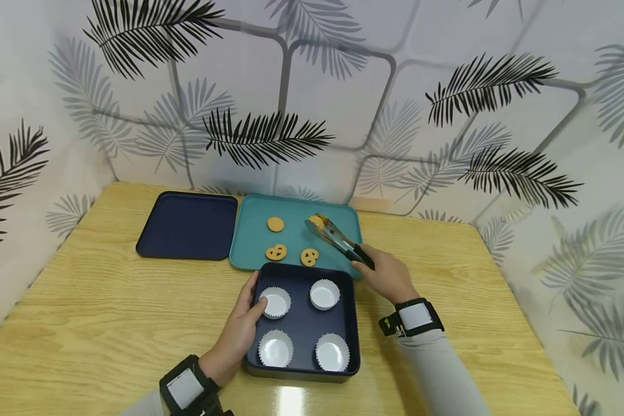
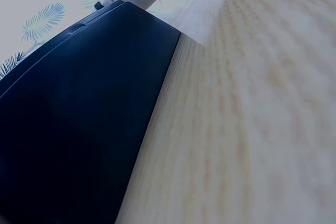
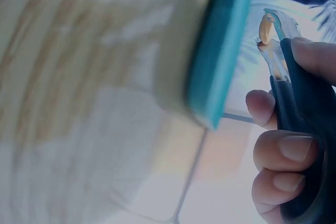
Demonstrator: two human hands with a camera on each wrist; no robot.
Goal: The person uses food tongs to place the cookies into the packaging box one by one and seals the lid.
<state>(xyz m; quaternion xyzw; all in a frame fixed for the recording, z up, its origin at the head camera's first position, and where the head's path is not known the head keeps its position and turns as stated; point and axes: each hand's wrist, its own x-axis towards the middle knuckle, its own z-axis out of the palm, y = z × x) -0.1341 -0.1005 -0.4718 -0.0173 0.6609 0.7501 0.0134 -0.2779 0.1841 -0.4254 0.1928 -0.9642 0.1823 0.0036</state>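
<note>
My left hand (image 1: 237, 329) holds the left wall of a deep navy baking pan (image 1: 303, 323), thumb over its rim beside a white paper cupcake liner (image 1: 275, 303). Several such liners stand in the pan, with nothing in them. In my right hand (image 1: 388, 276) are black-handled metal tongs (image 1: 339, 240), their tips around a tan cookie (image 1: 316, 221) above a teal tray (image 1: 299, 208). The right wrist view shows that cookie (image 3: 266, 29) pinched on edge. On the tray lie a round cookie (image 1: 275, 224) and two pretzel-shaped cookies (image 1: 276, 252). The left wrist view shows the pan's dark side (image 2: 79, 114), but not the fingers.
A flat navy tray (image 1: 187, 225) lies at the back left, against the teal tray's left edge. The pan stands in front of the teal tray on a wooden table (image 1: 109, 323). A leaf-patterned wall covering (image 1: 338, 98) rises behind the table.
</note>
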